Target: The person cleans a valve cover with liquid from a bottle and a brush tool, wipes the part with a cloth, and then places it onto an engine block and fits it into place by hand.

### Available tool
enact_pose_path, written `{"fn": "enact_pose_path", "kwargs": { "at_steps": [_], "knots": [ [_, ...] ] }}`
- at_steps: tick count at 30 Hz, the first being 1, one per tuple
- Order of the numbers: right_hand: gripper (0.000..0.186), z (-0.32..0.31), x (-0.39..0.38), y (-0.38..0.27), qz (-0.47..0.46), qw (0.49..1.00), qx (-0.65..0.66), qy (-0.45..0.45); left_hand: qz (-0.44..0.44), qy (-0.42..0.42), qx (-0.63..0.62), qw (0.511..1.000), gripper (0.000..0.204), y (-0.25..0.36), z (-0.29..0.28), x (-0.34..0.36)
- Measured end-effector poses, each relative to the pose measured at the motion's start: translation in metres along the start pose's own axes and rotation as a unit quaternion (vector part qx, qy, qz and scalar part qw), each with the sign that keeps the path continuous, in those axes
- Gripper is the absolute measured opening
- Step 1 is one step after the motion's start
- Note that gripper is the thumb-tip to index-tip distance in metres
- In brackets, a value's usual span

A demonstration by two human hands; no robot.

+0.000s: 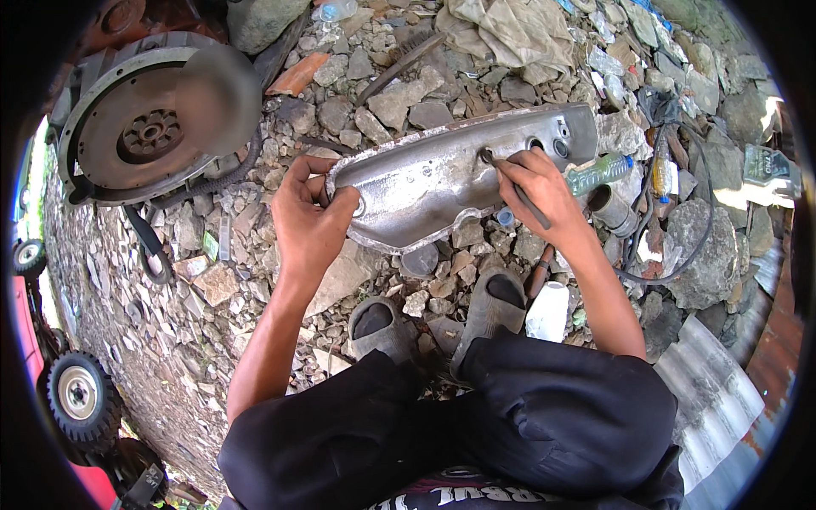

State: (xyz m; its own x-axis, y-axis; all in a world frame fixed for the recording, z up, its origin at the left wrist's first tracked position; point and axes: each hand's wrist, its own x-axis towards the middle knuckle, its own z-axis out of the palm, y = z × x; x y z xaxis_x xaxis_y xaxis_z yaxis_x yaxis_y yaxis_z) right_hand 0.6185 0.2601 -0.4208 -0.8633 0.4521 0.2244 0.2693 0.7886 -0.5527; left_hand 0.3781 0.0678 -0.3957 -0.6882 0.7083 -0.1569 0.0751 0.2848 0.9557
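A long grey metal engine cover (425, 183) lies tilted over the stony ground in front of my knees. My left hand (310, 212) grips its left end, thumb and fingers wrapped around the rim. My right hand (540, 187) rests on the cover's upper middle and holds a thin dark tool (518, 191), its tip at a round hole in the cover. The rest of the tool runs back under my palm.
A rusty flywheel (149, 127) lies at the upper left. A plastic bottle (599, 170), hoses (680, 246) and a white container (548, 310) sit to the right. Corrugated sheet (714, 399) lies lower right, a wheeled vehicle (76, 395) lower left. Rocks everywhere.
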Motion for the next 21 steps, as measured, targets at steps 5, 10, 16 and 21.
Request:
{"fn": "enact_pose_path", "kwargs": {
  "at_steps": [5,10,16,21],
  "knots": [
    [0.009,-0.01,-0.005,0.011,0.02,0.999,0.01,-0.031,-0.004,-0.014,0.02,1.0,0.029,0.004,0.0,-0.002],
    [0.011,-0.017,-0.005,0.015,0.083,0.996,0.03,0.035,-0.012,0.01,0.001,1.0,0.029,-0.007,0.0,0.001],
    [0.013,0.003,-0.003,0.025,0.105,0.992,-0.032,0.061,-0.036,0.017,-0.002,0.999,0.027,-0.035,-0.008,0.01],
    [0.01,0.031,0.002,-0.004,0.094,0.994,-0.061,0.004,-0.02,-0.001,-0.028,0.999,0.025,-0.045,-0.005,0.003]
  ]
}}
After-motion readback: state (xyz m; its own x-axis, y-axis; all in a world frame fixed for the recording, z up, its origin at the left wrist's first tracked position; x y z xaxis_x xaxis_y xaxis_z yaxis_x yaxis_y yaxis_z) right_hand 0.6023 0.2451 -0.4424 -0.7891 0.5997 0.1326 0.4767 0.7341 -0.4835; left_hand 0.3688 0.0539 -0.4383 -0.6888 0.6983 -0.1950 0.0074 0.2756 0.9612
